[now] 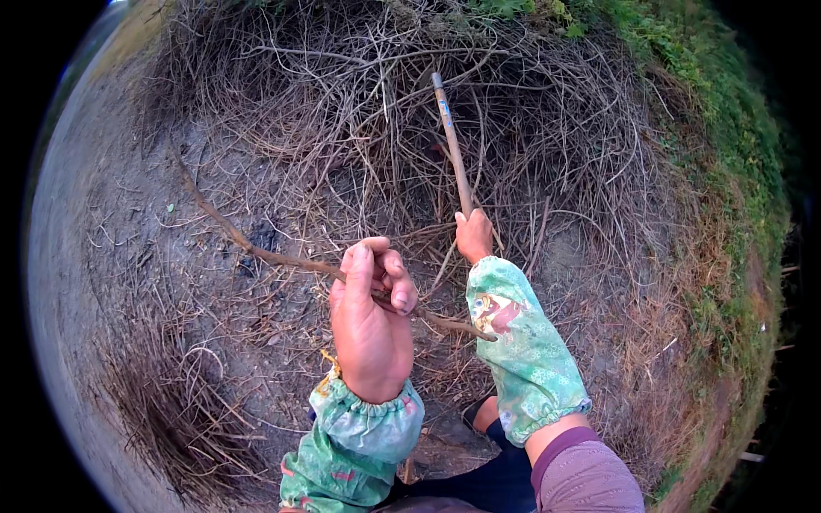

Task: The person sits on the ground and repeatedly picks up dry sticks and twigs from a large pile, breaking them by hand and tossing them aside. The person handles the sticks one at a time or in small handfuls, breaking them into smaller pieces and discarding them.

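Observation:
My left hand (pixel 369 312) is closed around a long brown branch (pixel 256 252) that runs from the upper left across the bare ground and ends under my right forearm. My right hand (pixel 475 235) grips the lower end of a wooden tool handle (pixel 451 141) that points away into a heap of dry twigs (pixel 385 111). The tool's head is hidden among the twigs. Both forearms wear green patterned sleeve covers.
Dry tangled brush fills the upper middle. Grey bare soil (pixel 128 256) lies to the left, with a clump of dry grass (pixel 184 410) at the lower left. Green grass (pixel 727 171) lines the right side. My foot in a dark sandal (pixel 483 415) shows below.

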`<state>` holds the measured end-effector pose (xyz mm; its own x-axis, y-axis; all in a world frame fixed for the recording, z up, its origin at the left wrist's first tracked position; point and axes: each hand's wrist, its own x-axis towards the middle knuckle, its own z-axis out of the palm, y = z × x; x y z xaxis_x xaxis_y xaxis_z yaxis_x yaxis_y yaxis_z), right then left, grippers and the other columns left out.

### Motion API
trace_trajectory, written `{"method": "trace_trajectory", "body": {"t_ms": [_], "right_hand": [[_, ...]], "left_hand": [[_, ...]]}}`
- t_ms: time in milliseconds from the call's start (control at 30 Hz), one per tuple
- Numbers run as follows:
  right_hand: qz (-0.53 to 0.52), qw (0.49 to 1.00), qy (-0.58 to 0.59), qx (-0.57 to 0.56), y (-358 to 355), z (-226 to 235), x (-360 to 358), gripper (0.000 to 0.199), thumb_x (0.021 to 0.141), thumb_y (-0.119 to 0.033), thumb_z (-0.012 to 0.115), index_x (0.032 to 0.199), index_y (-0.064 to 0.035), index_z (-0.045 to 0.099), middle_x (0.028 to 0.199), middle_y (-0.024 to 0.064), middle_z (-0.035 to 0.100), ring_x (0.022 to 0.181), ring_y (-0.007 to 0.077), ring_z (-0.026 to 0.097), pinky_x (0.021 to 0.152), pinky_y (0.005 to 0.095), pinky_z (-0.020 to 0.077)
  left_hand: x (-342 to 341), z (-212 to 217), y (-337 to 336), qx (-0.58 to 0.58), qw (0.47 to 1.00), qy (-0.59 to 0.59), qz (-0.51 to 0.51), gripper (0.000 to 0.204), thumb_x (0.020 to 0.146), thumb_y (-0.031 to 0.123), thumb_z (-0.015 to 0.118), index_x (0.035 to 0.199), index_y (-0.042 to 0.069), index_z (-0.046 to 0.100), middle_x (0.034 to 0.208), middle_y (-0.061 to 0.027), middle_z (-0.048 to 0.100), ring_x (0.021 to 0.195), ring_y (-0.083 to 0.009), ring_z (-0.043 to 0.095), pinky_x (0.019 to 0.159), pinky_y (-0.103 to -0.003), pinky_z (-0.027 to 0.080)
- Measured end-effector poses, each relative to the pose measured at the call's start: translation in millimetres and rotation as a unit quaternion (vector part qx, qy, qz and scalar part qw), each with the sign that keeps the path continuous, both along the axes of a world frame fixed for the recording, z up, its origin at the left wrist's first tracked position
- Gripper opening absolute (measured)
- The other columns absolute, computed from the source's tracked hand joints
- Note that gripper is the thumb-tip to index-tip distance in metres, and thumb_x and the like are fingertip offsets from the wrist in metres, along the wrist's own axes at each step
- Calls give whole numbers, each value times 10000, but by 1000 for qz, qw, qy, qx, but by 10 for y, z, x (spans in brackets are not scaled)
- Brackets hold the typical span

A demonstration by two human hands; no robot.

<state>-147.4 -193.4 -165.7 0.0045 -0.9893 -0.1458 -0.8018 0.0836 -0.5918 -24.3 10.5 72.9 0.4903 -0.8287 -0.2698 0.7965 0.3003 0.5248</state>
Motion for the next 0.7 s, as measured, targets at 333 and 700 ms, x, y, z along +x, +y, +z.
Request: {"method": "trace_trajectory", "body": {"t_ms": [333,700], "right_hand": [[1,998,13,-63,-513,120,374,402,935,-315,629,996,82,611,977,337,658,946,505,642,808,555,511],[7,995,36,93,-604,-193,436,371,914,-298,642,1111,13,683,1143,257,667,1085,424,640,934,496,516]], "left_hand": [[161,-22,-118,16,1000,17,6,248,1067,248,429,1091,42,567,844,-17,549,621,-90,444,575,-241,365],[249,-35,-74,17,996,-44,71,219,1052,236,469,1065,39,565,839,-30,553,606,-97,461,555,-235,384]]}}
